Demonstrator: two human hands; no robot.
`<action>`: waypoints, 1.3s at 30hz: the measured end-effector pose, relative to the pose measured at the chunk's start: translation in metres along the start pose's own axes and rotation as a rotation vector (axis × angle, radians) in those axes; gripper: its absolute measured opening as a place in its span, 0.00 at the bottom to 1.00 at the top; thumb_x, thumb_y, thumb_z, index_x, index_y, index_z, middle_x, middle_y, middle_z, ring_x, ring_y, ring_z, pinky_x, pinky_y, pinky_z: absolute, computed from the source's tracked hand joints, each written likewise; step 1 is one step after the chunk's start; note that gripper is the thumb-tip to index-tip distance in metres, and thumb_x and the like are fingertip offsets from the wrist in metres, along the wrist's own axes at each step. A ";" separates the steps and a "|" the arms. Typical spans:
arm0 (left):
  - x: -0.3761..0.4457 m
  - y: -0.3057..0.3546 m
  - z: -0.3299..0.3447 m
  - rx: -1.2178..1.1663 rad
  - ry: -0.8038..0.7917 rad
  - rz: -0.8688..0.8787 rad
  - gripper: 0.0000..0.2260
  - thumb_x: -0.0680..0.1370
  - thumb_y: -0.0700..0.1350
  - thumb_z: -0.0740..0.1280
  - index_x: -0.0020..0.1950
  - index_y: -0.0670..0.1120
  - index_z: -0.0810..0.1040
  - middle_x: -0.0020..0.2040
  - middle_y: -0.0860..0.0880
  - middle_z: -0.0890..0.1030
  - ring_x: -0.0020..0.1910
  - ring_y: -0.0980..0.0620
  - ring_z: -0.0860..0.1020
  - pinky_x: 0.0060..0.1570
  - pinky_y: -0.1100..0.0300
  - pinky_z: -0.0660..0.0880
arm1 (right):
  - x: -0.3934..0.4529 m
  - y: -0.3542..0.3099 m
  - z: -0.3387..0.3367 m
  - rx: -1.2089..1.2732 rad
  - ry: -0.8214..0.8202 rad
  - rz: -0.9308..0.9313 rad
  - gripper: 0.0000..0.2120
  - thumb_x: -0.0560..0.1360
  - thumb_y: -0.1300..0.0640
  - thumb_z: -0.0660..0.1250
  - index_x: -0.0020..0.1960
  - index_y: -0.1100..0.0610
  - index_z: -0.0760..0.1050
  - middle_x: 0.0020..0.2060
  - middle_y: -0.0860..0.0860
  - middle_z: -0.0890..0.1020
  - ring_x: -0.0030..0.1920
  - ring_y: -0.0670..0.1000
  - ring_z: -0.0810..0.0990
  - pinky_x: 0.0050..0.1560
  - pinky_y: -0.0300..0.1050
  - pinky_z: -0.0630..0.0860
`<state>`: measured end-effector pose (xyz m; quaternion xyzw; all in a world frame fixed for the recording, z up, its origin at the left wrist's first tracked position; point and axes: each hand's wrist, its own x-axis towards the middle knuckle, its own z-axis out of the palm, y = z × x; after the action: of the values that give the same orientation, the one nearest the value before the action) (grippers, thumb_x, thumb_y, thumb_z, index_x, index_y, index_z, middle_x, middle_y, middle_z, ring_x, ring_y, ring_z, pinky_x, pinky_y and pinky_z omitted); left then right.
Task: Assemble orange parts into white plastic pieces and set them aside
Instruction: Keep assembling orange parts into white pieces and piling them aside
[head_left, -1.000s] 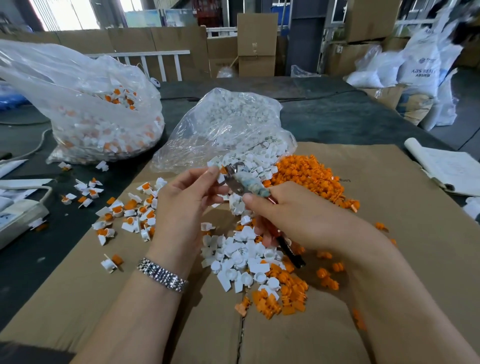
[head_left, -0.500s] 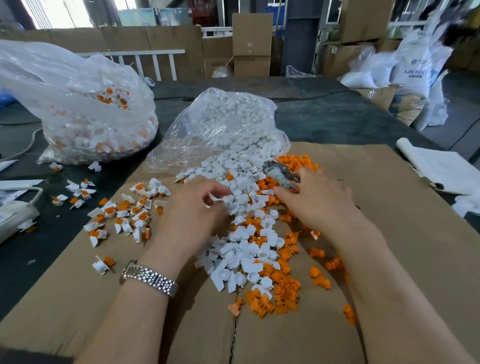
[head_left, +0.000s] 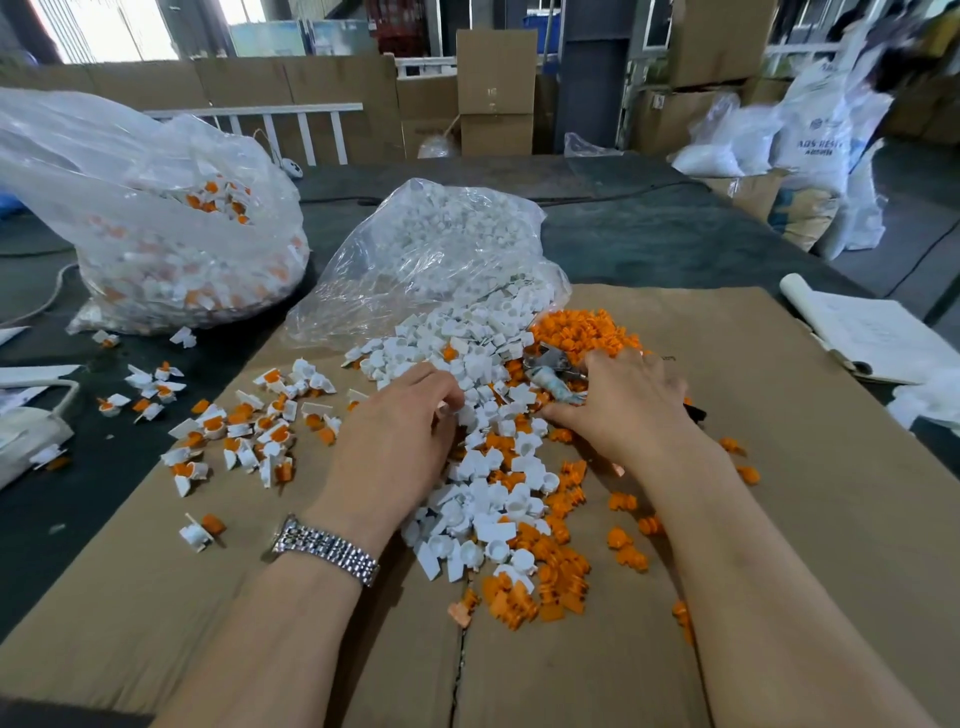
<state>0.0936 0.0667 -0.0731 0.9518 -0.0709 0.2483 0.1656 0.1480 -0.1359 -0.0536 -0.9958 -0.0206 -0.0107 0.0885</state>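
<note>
A heap of white plastic pieces (head_left: 483, 467) runs down the middle of the cardboard sheet (head_left: 779, 467), mixed with orange parts (head_left: 587, 332) piled at its far right and near end. My left hand (head_left: 400, 426) lies on the heap, fingers curled into the white pieces; what it pinches is hidden. My right hand (head_left: 618, 400) lies on the orange parts and grips a small metal tool (head_left: 550, 371) with a taped handle. Assembled white-and-orange pieces (head_left: 244, 426) lie scattered to the left.
A clear bag of white pieces (head_left: 431, 260) spills open behind the heap. A bigger bag of assembled pieces (head_left: 156, 234) sits at the far left. An open notebook (head_left: 872, 332) lies at the right edge. Boxes and sacks stand beyond the dark table.
Both hands came down from mid-air onto the heap. The right hand, still holding the tool, moved right onto the orange parts; the left hand dropped onto the white pieces.
</note>
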 end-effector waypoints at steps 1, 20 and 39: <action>-0.001 0.001 -0.001 -0.025 0.018 -0.013 0.05 0.79 0.42 0.72 0.49 0.52 0.80 0.52 0.57 0.81 0.40 0.54 0.79 0.37 0.60 0.75 | 0.000 0.001 -0.001 0.033 0.007 0.001 0.34 0.72 0.32 0.67 0.68 0.53 0.70 0.67 0.59 0.71 0.69 0.62 0.67 0.65 0.64 0.66; 0.008 -0.017 -0.017 -1.740 -0.051 -0.803 0.15 0.75 0.28 0.69 0.61 0.31 0.79 0.56 0.31 0.84 0.57 0.39 0.85 0.49 0.59 0.83 | -0.020 -0.015 -0.013 -0.153 0.070 -0.282 0.05 0.78 0.57 0.70 0.54 0.55 0.81 0.53 0.51 0.77 0.59 0.53 0.73 0.52 0.49 0.80; -0.002 0.019 -0.016 -0.660 -0.026 -0.194 0.31 0.77 0.39 0.74 0.74 0.63 0.70 0.62 0.62 0.78 0.49 0.59 0.83 0.45 0.67 0.79 | -0.023 -0.026 -0.023 1.251 -0.096 -0.329 0.04 0.78 0.60 0.70 0.50 0.61 0.82 0.37 0.55 0.86 0.40 0.51 0.87 0.43 0.41 0.83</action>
<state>0.0804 0.0546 -0.0559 0.8523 -0.0586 0.1827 0.4867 0.1240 -0.1156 -0.0271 -0.7393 -0.1791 0.0345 0.6482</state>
